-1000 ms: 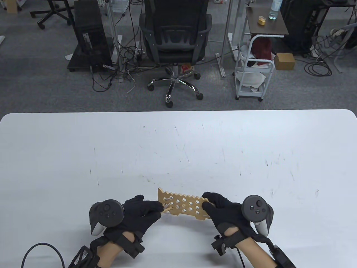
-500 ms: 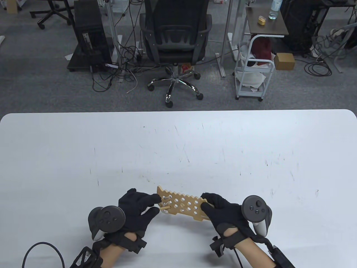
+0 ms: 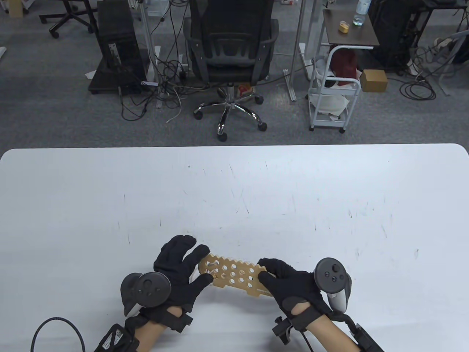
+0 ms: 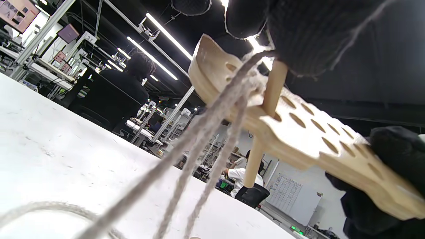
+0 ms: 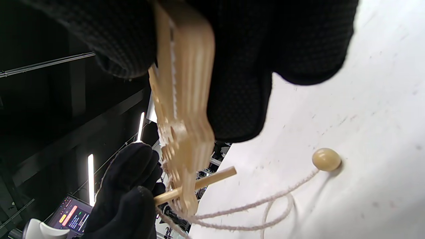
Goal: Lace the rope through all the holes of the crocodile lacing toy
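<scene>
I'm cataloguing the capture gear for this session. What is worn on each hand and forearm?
Both the left hand and the right hand wear black knit gloves. A dark grey tracker with round buttons sits on the back of each, above black wrist straps. A black cable loops beside the left forearm. No sleeves show.

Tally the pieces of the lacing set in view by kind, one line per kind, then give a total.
Wooden crocodile board: 1
Wooden threading stick, poking through a hole in the board: 1
Rope: 1
Wooden bead lying on the table at the rope's end: 1
Total: 4
</scene>
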`<state>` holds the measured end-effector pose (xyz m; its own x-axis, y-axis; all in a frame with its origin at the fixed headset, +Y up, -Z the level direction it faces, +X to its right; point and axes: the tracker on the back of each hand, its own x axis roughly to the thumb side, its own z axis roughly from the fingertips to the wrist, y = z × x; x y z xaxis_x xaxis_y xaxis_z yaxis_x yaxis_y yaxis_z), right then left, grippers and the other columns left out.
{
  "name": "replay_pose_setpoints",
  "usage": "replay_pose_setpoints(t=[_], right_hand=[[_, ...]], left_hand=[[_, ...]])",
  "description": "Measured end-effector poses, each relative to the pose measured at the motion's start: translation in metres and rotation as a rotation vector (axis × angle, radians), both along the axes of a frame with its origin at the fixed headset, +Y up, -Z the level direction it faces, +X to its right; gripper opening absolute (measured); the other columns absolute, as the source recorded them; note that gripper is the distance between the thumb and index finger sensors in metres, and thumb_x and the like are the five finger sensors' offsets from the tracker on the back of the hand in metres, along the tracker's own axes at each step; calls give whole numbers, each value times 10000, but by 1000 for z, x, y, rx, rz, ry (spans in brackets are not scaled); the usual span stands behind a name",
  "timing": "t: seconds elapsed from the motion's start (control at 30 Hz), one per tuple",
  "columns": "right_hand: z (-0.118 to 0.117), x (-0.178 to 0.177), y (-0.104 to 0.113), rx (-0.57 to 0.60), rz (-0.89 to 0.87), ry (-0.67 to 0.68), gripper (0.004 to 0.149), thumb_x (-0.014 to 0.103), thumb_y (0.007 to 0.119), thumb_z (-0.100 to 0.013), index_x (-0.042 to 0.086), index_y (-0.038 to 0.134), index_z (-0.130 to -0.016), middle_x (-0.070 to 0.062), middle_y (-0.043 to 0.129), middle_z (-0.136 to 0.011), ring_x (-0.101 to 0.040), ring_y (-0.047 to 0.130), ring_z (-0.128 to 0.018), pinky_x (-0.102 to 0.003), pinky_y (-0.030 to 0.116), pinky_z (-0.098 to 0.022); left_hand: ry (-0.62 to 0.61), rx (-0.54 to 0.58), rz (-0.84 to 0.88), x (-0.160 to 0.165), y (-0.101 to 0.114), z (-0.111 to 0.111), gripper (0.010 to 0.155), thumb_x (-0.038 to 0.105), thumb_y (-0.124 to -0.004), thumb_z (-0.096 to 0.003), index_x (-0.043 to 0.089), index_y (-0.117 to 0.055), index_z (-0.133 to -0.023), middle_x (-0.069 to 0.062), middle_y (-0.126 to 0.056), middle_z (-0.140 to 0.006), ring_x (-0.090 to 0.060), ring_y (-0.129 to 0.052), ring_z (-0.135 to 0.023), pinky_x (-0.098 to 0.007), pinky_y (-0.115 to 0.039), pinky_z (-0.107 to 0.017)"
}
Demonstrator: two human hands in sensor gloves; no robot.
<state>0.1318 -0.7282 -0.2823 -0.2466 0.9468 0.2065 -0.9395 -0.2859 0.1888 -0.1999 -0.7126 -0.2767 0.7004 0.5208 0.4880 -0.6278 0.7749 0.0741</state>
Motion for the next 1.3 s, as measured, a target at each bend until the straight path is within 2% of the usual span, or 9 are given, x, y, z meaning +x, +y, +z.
replay_pose_setpoints(t=[0.33, 0.67, 0.77, 0.93, 1.03, 1.3], right_hand=[[1, -3, -2, -39, -43, 33, 485, 355, 845, -446, 88, 788, -846, -101, 1014, -670, -269, 1093, -483, -435, 853, -378], [-1, 0, -5, -70, -61, 21, 474, 348, 838, -451, 93, 788, -847, -95, 1015, -671, -264, 1093, -485, -434, 851, -382], [-2, 1, -5, -67, -66, 16, 471, 347, 836, -453, 92, 789, -847, -94, 1016, -669, -261, 1095, -483, -430, 853, -383], [-2, 3, -4, -71, -78, 9, 474, 346, 837, -452, 90, 788, -847, -95, 1015, -670, -263, 1095, -478, -431, 852, -383], [-2, 4, -3, -71, -87, 7, 471, 343, 835, -453, 90, 787, -848, -98, 1013, -670, -265, 1091, -479, -438, 847, -387], [-2, 5, -2, -72, -106, 13, 476, 345, 837, -450, 91, 786, -849, -96, 1013, -669, -263, 1091, -481, -434, 848, -389]], left_hand=[[3, 4, -62, 12, -2, 2, 793, 516, -879, -397, 356, -489, -1068, -43, -303, -1147, -366, -233, -1078, -601, -255, -784], [10, 13, -16, 6, 2, 3, 843, 565, -888, -380, 340, -469, -1076, -42, -318, -1147, -366, -251, -1079, -600, -260, -786], [31, 55, -24, 1, 9, 4, 847, 572, -888, -377, 337, -473, -1077, -44, -331, -1146, -367, -260, -1079, -602, -263, -786], [78, 76, 57, -16, 15, 3, 817, 579, -864, -389, 340, -486, -1072, -43, -378, -1140, -366, -310, -1077, -603, -281, -786], [142, 78, 99, -28, 16, -1, 734, 495, -843, -420, 333, -522, -1060, -38, -445, -1126, -360, -387, -1067, -596, -325, -786], [235, -78, 235, -47, 1, -16, 692, 435, -842, -425, 318, -560, -1045, -35, -584, -1071, -358, -518, -1027, -578, -409, -776]])
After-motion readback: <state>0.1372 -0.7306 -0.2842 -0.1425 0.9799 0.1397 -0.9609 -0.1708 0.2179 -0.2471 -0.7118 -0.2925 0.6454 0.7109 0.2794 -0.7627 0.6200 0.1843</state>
